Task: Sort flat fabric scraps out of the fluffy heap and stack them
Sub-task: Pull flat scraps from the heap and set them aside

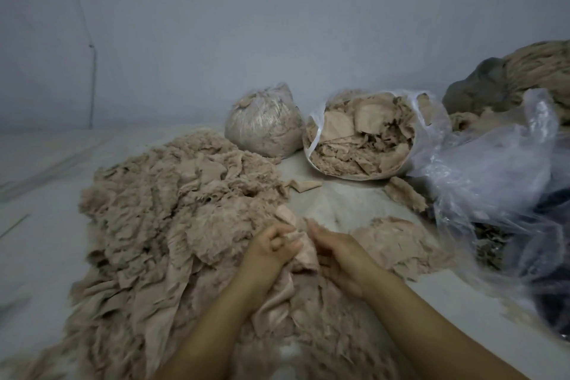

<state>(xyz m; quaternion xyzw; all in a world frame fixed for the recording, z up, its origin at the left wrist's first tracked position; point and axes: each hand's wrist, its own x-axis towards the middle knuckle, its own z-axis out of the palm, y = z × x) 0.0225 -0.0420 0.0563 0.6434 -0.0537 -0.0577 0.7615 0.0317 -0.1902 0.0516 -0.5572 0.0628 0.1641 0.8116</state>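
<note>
We see a flat fabric scrap [303, 251], pale pinkish beige, held up between our two hands at the near middle of the scene, just above the near right edge of the fluffy heap [172, 210]. Our left hand [273, 245] has its fingers curled round the scrap's upper left part, gripping it. Our right hand [337, 251] lies just beside the scrap's right edge with the fingers stretched forward; whether they pinch the cloth or only touch it we cannot tell, since the scrap hides the fingertips. The scrap's lower end runs down between our forearms and merges with the heap, so its full outline is hard to make out.

The heap spreads over the left and near part of the pale surface [46, 225], cut off at the bottom edge. Right of our hands lies a smaller pile of scraps [398, 244]. One loose scrap [303, 186] lies farther off, beside the heap's far right edge.

At the far side stand a tied bag of fluff [263, 122] and, to its right, an open plastic bag of flat scraps [364, 136]. A crumpled clear plastic bag [499, 170] fills the right, partly hiding dark contents, with blurred grey and tan bundles [509, 77] behind it.
</note>
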